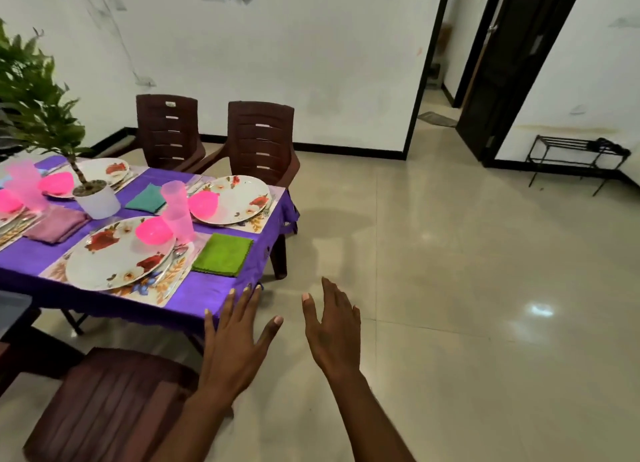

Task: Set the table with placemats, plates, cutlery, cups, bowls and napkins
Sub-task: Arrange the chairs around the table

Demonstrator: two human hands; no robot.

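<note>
Purple tablecloth [214, 290] carries floral plates [119, 252], beside glossy beige floor tiles [450, 271]

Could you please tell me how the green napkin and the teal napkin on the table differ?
The green napkin is bright lime, while the teal napkin is blue-green. The green napkin lies near the table's front corner, right of the nearest plate; the teal napkin lies farther back, between the plant pot and a pink cup. The green one looks larger, being closer. Both lie flat and folded on the purple cloth.
</note>
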